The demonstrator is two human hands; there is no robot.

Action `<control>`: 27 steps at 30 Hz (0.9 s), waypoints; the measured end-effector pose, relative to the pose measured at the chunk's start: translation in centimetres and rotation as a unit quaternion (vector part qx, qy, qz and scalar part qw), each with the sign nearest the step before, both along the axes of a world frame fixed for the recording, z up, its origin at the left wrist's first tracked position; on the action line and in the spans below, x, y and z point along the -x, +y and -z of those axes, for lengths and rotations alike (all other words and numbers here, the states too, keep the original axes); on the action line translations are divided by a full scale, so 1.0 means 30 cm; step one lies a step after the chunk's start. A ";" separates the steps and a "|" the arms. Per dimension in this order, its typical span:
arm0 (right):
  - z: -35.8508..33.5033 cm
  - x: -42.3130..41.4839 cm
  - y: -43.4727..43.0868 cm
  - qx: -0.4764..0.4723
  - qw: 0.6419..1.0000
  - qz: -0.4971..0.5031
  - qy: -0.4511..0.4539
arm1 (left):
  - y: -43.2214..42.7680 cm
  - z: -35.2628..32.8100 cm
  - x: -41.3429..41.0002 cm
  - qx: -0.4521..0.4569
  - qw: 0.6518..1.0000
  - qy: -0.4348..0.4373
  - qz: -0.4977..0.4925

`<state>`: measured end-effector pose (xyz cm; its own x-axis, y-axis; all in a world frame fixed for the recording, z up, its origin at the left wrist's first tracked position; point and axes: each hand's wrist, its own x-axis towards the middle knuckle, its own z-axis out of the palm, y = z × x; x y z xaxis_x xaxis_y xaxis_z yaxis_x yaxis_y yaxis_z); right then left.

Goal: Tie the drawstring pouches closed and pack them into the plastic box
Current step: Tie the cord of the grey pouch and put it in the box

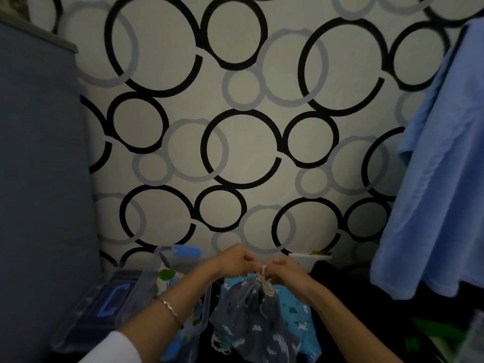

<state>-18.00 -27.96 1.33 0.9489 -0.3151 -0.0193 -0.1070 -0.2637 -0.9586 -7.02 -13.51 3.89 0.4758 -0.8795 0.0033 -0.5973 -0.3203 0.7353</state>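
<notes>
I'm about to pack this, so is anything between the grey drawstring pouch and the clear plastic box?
Only your own left forearm, which lies across the clear plastic box, left of the grey cloud-print drawstring pouch. Nothing else visible is between them.

Dark surface [351, 328] (dim) bears plastic box [143, 285]

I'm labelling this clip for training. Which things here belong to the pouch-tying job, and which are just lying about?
Job: grey pouch, drawstring, left hand, right hand, turquoise pouch, plastic box.
Lying about: blue cloth hanging at right, green item.
</notes>
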 end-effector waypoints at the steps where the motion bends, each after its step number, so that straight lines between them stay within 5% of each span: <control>1: 0.001 -0.002 0.004 0.030 0.999 0.028 -0.014 | 0.000 -0.001 0.005 0.000 1.000 0.018 -0.001; 8: -0.026 0.007 0.025 0.148 0.983 0.064 -0.091 | 0.007 0.019 -0.002 0.043 0.987 0.157 -0.018; 13: -0.029 0.024 0.024 0.123 0.988 0.036 -0.086 | 0.005 0.023 -0.009 0.042 0.981 0.188 -0.029; 18: -0.041 0.034 -0.010 0.109 0.992 0.028 -0.048 | 0.025 0.020 -0.027 0.057 0.982 0.176 -0.019; 27: -0.007 0.103 -0.114 0.032 0.998 0.009 0.043 | 0.077 0.030 -0.069 -0.003 1.000 0.006 -0.008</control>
